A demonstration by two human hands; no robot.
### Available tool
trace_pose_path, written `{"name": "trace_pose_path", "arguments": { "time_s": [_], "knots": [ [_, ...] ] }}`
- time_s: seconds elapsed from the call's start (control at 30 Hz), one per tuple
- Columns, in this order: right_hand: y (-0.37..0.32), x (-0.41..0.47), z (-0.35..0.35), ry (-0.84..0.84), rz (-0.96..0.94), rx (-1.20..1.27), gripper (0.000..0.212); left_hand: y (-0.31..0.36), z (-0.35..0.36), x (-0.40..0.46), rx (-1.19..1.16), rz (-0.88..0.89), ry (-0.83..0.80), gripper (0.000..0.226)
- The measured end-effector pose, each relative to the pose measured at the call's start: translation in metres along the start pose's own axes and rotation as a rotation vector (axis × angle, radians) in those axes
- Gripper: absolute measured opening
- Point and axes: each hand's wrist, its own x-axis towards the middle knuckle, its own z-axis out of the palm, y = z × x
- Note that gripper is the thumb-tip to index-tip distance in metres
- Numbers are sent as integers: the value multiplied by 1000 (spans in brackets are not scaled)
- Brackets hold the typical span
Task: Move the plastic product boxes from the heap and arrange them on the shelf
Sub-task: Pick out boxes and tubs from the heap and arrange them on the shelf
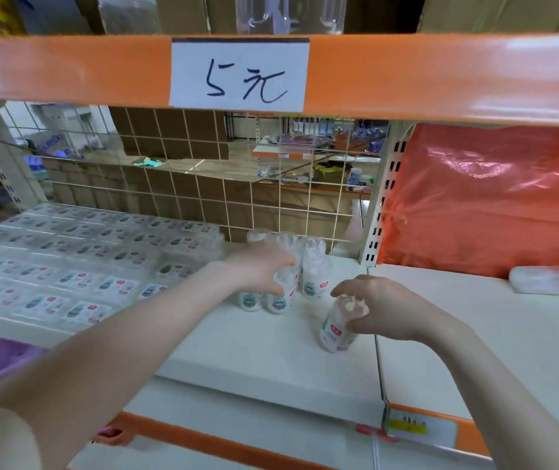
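Note:
Several clear round plastic product boxes [315,269] with white contents and printed labels stand grouped on the white shelf [271,351], near the wire back grid. My left hand [261,269] grips the top of one box [280,296] in that group. My right hand [383,308] holds another box [334,332] by its top, tilted, a little to the right and in front of the group. Flat clear packs [78,262] with the same labels cover the shelf's left part in rows.
An orange shelf edge with a handwritten price card [237,74] hangs overhead. A white wire grid [203,184] backs the shelf. A perforated upright [378,212] divides off the right bay, where an orange plastic bag [488,195] and a clear pack [542,279] lie.

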Motion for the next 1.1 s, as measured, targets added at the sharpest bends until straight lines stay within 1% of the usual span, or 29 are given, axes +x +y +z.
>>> {"name": "trace_pose_path", "arguments": {
  "time_s": [0.1,0.4,0.5,0.6,0.67,0.73,0.83,0.93,1.1],
  "knots": [
    [-3,1,2,-1,23,1,53,-2,4,4,19,16,48,57],
    [-8,5,5,1,72,-8,54,-8,22,8,49,63,104,49],
    [-8,5,4,4,79,-13,56,-8,23,1,47,70,144,51],
    [-8,6,2,7,80,-25,57,-9,25,-19,-4,48,263,52],
    [-9,7,0,2,77,-43,58,-10,31,-39,-51,3,386,49],
    [-11,9,-1,-5,67,-72,58,-12,41,-60,-118,-58,453,48],
    [-16,15,-2,-19,40,-103,58,-18,61,-86,-189,-152,462,49],
    [-23,22,-3,-52,24,-123,57,-20,83,-98,-224,-242,412,51],
    [-30,32,0,-103,7,-181,58,-19,111,-97,-242,-320,344,59]
  ]
}}
